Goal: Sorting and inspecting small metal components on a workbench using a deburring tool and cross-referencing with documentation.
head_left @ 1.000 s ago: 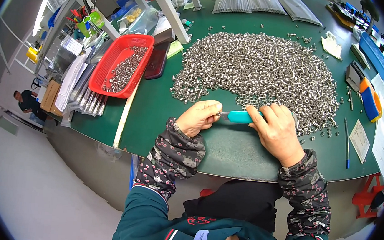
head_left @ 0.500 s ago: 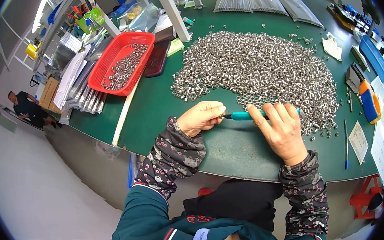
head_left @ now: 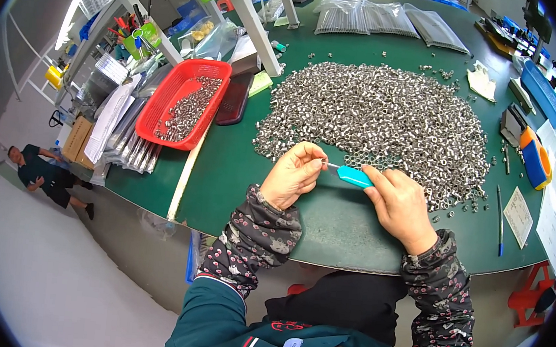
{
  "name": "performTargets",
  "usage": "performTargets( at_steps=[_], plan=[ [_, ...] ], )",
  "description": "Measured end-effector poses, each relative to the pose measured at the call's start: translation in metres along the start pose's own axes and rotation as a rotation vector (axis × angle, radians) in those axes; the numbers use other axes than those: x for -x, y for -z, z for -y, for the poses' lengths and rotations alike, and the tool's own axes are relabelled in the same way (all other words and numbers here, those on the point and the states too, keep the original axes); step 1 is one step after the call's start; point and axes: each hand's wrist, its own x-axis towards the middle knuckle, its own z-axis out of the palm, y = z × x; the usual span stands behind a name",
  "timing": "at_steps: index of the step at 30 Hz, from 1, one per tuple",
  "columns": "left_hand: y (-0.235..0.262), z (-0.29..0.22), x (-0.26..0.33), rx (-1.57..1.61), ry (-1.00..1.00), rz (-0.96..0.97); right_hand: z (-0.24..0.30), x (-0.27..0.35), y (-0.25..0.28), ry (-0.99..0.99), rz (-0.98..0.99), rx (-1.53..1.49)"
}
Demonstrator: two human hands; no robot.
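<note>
My left hand [head_left: 294,173] is closed in a pinch, thumb against fingertips, on a small metal ring [head_left: 324,165] that is mostly covered. My right hand [head_left: 401,204] grips a teal-handled tool [head_left: 355,176] with a thin metal shaft. The shaft points left and its tip meets the ring at my left fingertips; whether it is inside the ring I cannot tell. Just beyond both hands spreads a large pile of small shiny metal rings [head_left: 376,113] on the green tabletop [head_left: 345,235]. Several rings lie flat at the pile's near edge.
On the left, a red plastic basket [head_left: 149,117] holds more metal pieces, beside bagged stacks [head_left: 120,126]. Clear bags of parts [head_left: 371,18] lie at the back. To the right are a pen [head_left: 500,219], a card [head_left: 518,211] and an orange-blue tape dispenser [head_left: 536,158]. Another person [head_left: 43,169] stands far left.
The tool has turned in my right hand; its thin metal shaft now shows between both hands. My left fingertips have lifted slightly. The person at far left has changed posture.
</note>
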Motion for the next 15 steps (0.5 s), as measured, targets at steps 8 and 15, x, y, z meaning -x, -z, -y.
performTargets(
  at_steps=[8,15],
  plan=[
    [-0.0018,0.0030,0.0000,-0.061,-0.036,-0.029,0.0009,0.0007,-0.0004,-0.029,0.034,-0.058],
    [0.0004,0.0075,0.0013,-0.124,-0.075,-0.056,-0.0005,0.0024,-0.0007,-0.032,0.077,-0.037]
  ],
)
